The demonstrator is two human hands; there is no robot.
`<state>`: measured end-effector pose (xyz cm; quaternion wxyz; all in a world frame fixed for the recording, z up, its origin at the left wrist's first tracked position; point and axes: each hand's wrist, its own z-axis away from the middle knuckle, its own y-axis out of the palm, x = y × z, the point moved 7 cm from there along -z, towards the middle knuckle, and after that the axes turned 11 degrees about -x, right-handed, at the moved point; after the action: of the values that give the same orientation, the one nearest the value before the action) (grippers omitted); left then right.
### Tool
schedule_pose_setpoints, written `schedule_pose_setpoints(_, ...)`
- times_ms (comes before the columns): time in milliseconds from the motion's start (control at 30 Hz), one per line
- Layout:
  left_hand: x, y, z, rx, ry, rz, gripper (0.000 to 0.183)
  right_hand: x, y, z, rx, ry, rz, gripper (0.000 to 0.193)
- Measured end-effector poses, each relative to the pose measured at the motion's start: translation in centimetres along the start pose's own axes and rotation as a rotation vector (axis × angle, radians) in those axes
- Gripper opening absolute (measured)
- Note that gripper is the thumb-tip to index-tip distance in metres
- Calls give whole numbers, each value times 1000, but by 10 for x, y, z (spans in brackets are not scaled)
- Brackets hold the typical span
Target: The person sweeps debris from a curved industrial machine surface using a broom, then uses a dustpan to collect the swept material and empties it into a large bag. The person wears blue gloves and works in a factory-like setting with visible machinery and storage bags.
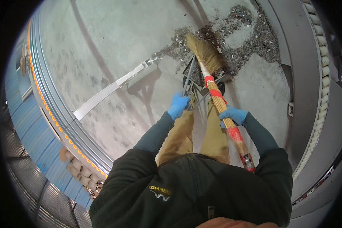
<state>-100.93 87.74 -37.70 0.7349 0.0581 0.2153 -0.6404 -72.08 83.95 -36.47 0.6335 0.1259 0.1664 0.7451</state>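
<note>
My right hand, in a blue glove, is closed around the stick handle of a straw broom bound with red and white tape. The broom's bristles fan out over dark debris on the floor. My left hand, gloved in blue too, is wrapped round a grey long handle, which runs down to a dark dustpan in front of my feet. The broom partly covers the dustpan, so what lies in it is hard to make out.
A white metal bar on a stand juts over the floor at left. Beyond it runs a grey rail with an orange edge, beside blue boards. On the right stand grey panels and a row of pale rollers.
</note>
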Motion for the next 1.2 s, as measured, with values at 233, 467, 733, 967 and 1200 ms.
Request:
schedule_pose_setpoints(233,46,-71,14,-99,-165,-32,30,-29,62,50,0,-15,1,34)
schedule_pose_setpoints(467,48,-78,24,-10,-94,42,49,-6,73,122,-211,-127,-213,39)
schedule_pose_setpoints(733,46,-40,23,-3,-48,96,34,-10,58,204,-253,-186,-257,71)
schedule_pose_setpoints(967,27,-16,29,-87,-57,100,27,52,-16,191,-528,-517,-42,72)
schedule_pose_setpoints(1200,-7,-11,42,-141,-45,77,26,170,-137,87,-755,-696,111,87)
